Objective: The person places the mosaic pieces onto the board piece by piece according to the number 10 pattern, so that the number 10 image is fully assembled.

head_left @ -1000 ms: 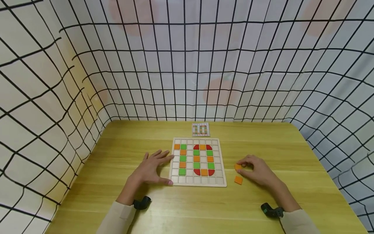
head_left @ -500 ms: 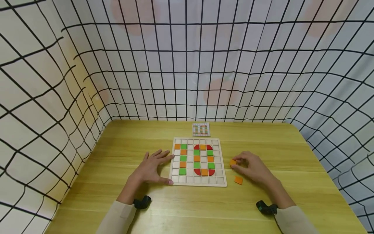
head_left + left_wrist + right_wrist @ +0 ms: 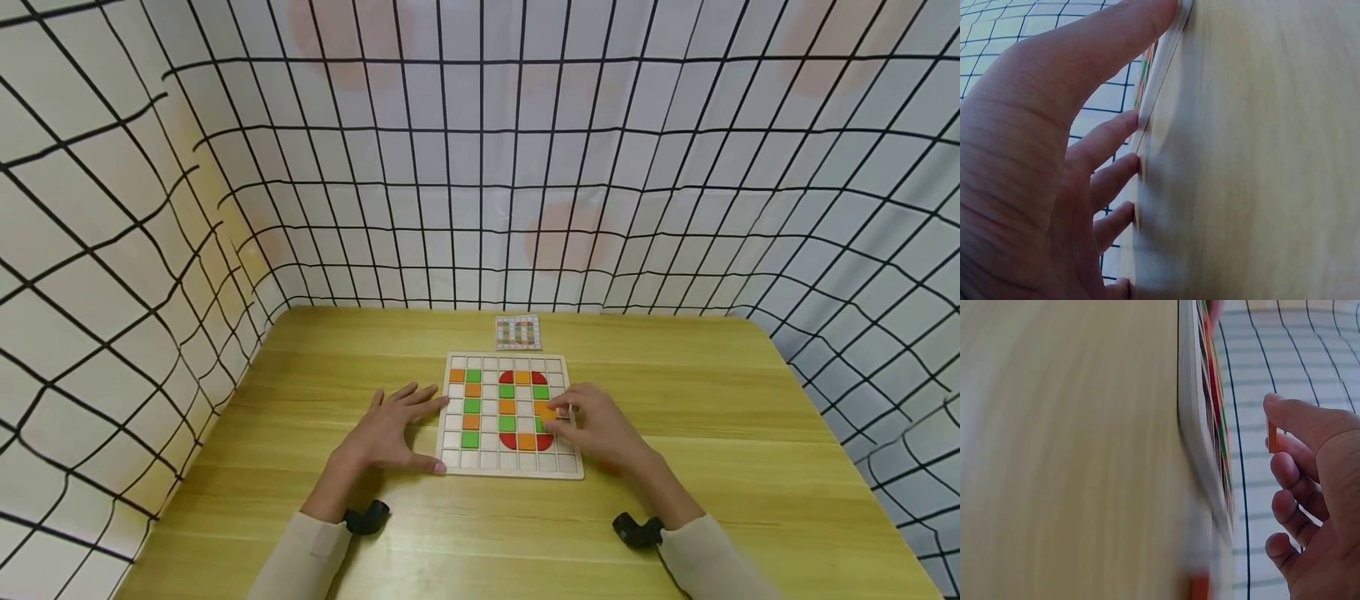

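A pale square board (image 3: 487, 461) with a grid of cells lies on the table. Orange, green and red tiles sit in several cells, forming a hooked column at left and a ring at right. My left hand (image 3: 386, 432) has its fingers spread, with thumb and index finger touching the board's left edge. Over the ring's right side, my right hand (image 3: 603, 429) pinches an orange square tile (image 3: 550, 414) between thumb and finger. In the right wrist view this tile (image 3: 1272, 436) is held above the board. Another orange tile (image 3: 611, 467) lies on the table, partly hidden beneath the right hand.
A small patterned card (image 3: 517, 332) lies behind the board. The yellowish wooden table (image 3: 480, 542) meets white walls (image 3: 480, 208) with black grid lines at its back and sides. Each wrist wears a black camera, like the left one (image 3: 367, 518).
My right hand has moved left from the table beside the board to above its right side, carrying the orange tile. The left hand has stayed at the board's left edge.
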Demonstrator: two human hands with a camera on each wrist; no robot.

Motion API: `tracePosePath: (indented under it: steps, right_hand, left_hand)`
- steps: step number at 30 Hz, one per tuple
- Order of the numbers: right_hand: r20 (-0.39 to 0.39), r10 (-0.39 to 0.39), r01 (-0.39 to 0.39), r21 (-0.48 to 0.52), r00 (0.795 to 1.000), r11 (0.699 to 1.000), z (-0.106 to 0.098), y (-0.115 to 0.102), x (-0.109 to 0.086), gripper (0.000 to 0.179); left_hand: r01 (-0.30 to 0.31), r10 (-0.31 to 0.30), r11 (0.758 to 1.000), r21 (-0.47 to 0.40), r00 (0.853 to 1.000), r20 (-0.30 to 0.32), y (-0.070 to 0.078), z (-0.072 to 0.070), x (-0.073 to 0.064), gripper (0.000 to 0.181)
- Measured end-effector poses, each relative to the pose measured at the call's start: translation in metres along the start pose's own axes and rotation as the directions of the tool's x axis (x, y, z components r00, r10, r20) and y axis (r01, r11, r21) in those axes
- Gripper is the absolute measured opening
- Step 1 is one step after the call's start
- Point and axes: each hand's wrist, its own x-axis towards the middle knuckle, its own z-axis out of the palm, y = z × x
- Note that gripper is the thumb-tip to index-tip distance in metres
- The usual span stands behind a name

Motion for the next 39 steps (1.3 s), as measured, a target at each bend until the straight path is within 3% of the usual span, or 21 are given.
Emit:
tracePosePath:
  steps: [6, 19, 25, 39]
  right_hand:
    - [0.021, -0.055, 0.054, 0.039, 0.998, 0.998, 0.022, -0.026, 0.013, 0.027]
    - [0.107, -0.057, 0.049, 0.079, 0.993, 0.996, 0.068, -0.073, 0.036, 0.028]
    - [0.115, -0.105, 0.098, 0.069, 0.988, 0.993, 0.083, -0.085, 0.044, 0.025]
    - [0.109, -0.069, 0.068, 0.008, 0.992, 0.998, 0.096, -0.09, 0.046, 0.026]
  left_hand:
    - [-0.011, 0.011, 1.0, -0.013, 1.0, -0.009, -0.001, 0.0, 0.001, 0.11]
    - [0.004, -0.004, 1.0, 0.005, 1.0, 0.006, -0.003, 0.001, 0.003, 0.11]
    - [0.007, -0.007, 1.0, 0.017, 1.0, 0.008, -0.003, 0.001, 0.003, 0.11]
    - [0.005, -0.005, 1.0, 0.011, 1.0, 0.001, -0.002, 0.0, 0.002, 0.11]
